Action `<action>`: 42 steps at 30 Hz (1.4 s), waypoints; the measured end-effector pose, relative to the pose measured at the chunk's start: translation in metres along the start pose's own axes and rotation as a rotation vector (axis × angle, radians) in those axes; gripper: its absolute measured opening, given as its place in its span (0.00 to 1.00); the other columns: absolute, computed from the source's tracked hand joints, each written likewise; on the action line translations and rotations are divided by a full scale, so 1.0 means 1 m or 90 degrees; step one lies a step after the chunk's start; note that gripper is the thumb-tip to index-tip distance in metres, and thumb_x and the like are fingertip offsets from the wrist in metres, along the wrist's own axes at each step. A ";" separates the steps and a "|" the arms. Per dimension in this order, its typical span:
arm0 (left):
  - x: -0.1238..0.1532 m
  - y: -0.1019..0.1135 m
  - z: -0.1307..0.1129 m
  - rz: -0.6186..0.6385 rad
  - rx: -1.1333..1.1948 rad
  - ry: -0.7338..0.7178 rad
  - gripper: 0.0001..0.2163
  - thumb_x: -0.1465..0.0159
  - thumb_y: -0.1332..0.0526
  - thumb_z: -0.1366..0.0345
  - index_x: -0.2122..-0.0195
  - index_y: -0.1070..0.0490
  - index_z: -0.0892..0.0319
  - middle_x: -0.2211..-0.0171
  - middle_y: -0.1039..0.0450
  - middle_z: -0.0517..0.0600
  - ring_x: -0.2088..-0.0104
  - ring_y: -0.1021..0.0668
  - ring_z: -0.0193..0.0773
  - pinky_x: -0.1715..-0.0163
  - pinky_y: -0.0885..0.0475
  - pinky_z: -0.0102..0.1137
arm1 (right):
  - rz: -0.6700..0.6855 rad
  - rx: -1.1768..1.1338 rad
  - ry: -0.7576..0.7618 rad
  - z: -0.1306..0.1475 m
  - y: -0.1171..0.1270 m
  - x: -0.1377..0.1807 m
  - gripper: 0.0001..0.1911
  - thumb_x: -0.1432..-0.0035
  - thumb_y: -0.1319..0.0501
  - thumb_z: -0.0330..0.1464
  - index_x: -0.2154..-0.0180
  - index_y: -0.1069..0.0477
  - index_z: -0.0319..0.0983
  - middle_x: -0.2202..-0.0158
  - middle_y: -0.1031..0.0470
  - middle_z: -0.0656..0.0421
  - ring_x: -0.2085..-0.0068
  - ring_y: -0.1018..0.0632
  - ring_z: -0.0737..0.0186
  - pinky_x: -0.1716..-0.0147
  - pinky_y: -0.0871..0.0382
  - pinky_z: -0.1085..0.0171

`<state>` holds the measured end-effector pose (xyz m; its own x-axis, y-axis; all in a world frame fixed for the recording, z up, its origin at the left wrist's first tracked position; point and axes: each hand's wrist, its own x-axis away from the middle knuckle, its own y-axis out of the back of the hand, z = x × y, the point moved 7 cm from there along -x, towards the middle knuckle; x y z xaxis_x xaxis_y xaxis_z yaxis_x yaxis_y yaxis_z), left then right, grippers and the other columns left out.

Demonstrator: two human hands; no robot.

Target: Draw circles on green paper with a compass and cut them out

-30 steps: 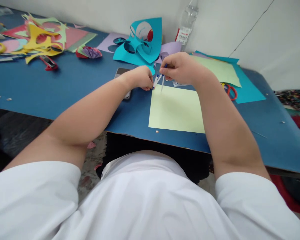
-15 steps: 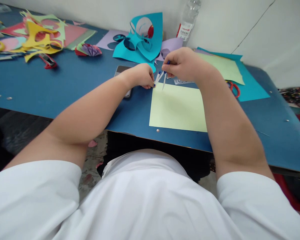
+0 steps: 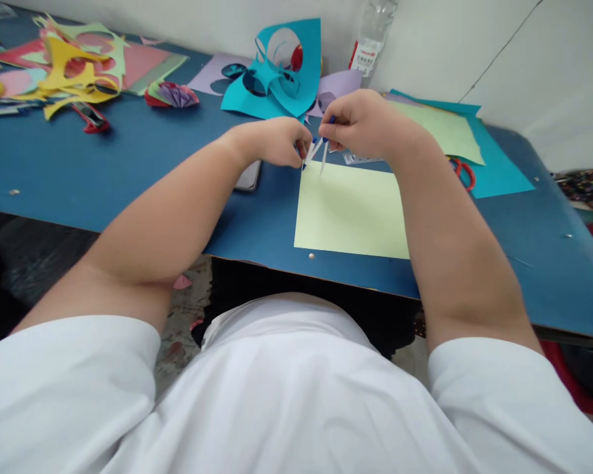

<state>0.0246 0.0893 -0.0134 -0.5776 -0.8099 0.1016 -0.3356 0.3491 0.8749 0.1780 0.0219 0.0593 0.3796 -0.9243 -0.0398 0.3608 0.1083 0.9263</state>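
My right hand (image 3: 363, 125) is closed around the top of a small blue and silver drawing compass (image 3: 317, 153), its two legs hanging just over the far left corner of a pale green paper sheet (image 3: 350, 210). My left hand (image 3: 271, 141) is pinched on the lower end of the compass's left leg. Both hands hover over the blue table (image 3: 128, 164). A dark phone (image 3: 250, 176) lies partly under my left wrist.
Cut teal paper shapes (image 3: 281, 79) and lilac sheets (image 3: 338, 85) lie behind the hands, with a plastic bottle (image 3: 373, 43) by the wall. Yellow and pink paper scraps (image 3: 74, 66) fill the far left. Red scissors (image 3: 462, 174) rest on teal and green sheets at right.
My left hand has lifted slightly and closed in on the compass leg. The compass and my right hand stay over the sheet's corner; the view shifted a little.
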 end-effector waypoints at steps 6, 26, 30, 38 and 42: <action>0.004 -0.015 -0.019 0.055 0.042 -0.038 0.13 0.33 0.24 0.59 0.48 0.08 0.54 0.59 0.13 0.47 0.47 0.14 0.49 0.43 0.25 0.34 | -0.017 0.002 0.023 -0.005 -0.001 -0.002 0.12 0.18 0.35 0.34 0.59 0.17 0.46 0.53 0.06 0.51 0.56 0.13 0.51 0.50 0.20 0.53; 0.000 -0.023 -0.014 0.017 0.053 0.011 0.08 0.26 0.24 0.59 0.50 0.08 0.55 0.58 0.10 0.45 0.48 0.17 0.44 0.41 0.26 0.34 | -0.028 -0.053 0.029 -0.010 -0.004 -0.001 0.14 0.20 0.38 0.39 0.65 0.31 0.54 0.56 0.07 0.52 0.56 0.13 0.49 0.51 0.22 0.51; -0.004 -0.024 -0.010 0.007 0.063 0.014 0.11 0.29 0.22 0.57 0.50 0.07 0.55 0.57 0.09 0.46 0.46 0.16 0.48 0.42 0.24 0.34 | -0.025 -0.039 0.032 -0.010 -0.005 -0.002 0.14 0.21 0.37 0.39 0.65 0.31 0.54 0.55 0.07 0.51 0.56 0.13 0.50 0.51 0.23 0.51; -0.007 -0.025 -0.002 0.015 0.083 0.001 0.15 0.31 0.21 0.51 0.49 0.07 0.55 0.57 0.08 0.48 0.43 0.17 0.52 0.35 0.23 0.40 | -0.031 -0.051 0.021 -0.011 -0.004 -0.002 0.14 0.23 0.34 0.43 0.65 0.29 0.54 0.55 0.06 0.52 0.56 0.12 0.49 0.51 0.23 0.52; -0.010 -0.026 0.002 0.003 0.088 -0.043 0.19 0.35 0.22 0.43 0.52 0.07 0.51 0.55 0.07 0.49 0.46 0.18 0.54 0.35 0.22 0.47 | -0.033 -0.051 0.000 -0.012 -0.003 -0.001 0.15 0.21 0.33 0.40 0.66 0.29 0.54 0.55 0.05 0.56 0.56 0.13 0.52 0.53 0.23 0.56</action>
<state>0.0377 0.0891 -0.0374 -0.6267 -0.7761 0.0699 -0.4295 0.4189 0.8000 0.1864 0.0272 0.0521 0.3594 -0.9291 -0.0867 0.4468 0.0898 0.8901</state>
